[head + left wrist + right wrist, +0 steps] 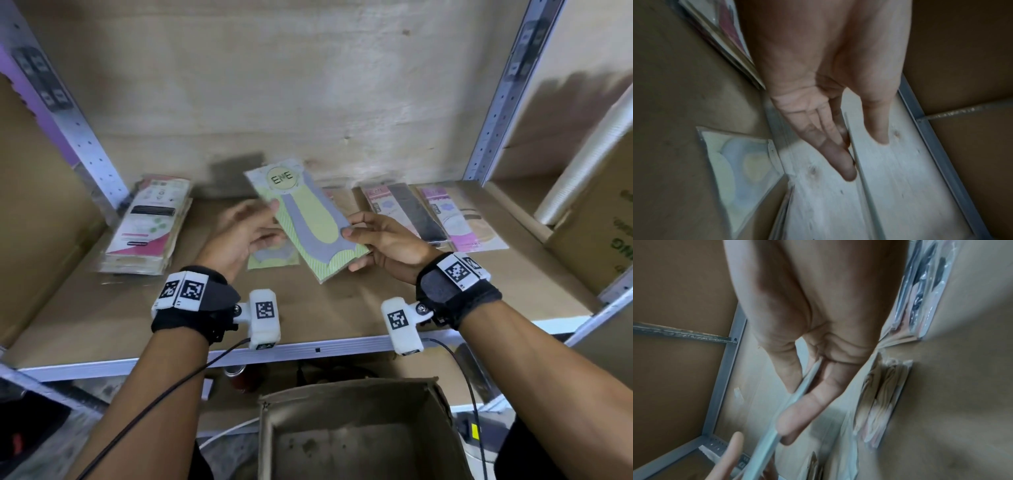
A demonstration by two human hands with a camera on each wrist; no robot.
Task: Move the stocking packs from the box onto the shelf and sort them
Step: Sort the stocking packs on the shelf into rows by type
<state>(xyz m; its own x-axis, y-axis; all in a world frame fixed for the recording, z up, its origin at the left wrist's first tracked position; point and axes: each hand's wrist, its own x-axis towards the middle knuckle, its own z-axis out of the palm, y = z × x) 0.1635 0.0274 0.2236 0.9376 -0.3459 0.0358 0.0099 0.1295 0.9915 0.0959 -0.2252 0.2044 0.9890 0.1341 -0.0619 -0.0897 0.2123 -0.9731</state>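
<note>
Holding a flat green-and-grey stocking pack in clear film point(310, 219) above the brown cardboard-lined shelf point(359, 301), tilted, printed face toward the head camera, probably for reading the design before sorting. Pinching its lower right edge with the right hand point(383, 241), thumb on the face and fingers curled behind; in the right wrist view the pack's thin edge point(777, 423) running between thumb and fingers. Steadying the opposite long edge with the left hand point(239, 233), thumb tip touching the printed face; in the left wrist view the fingers point(840, 160) lying straight and together along the pack's back, thumb set apart, not clamped.

Lying directly under the held pack, at about 7 o'clock from it, a matching green-and-grey pack point(270, 257) flat on the shelf, likely the pile this one belongs to. Stacked at 9 o'clock, near the left upright, a pile of white-and-pink packs point(147, 226). Lying at 3 o'clock, side by side, a pink pack with dark stockings point(404, 212) and a pink-and-purple pack with pale stockings point(459, 219). Sitting at 6 o'clock, below the shelf edge, the open brown cardboard box point(356, 442), no packs visible in the part shown.

Judging the sorting well advanced; next, lowering the held pack squarely onto its twin.
</note>
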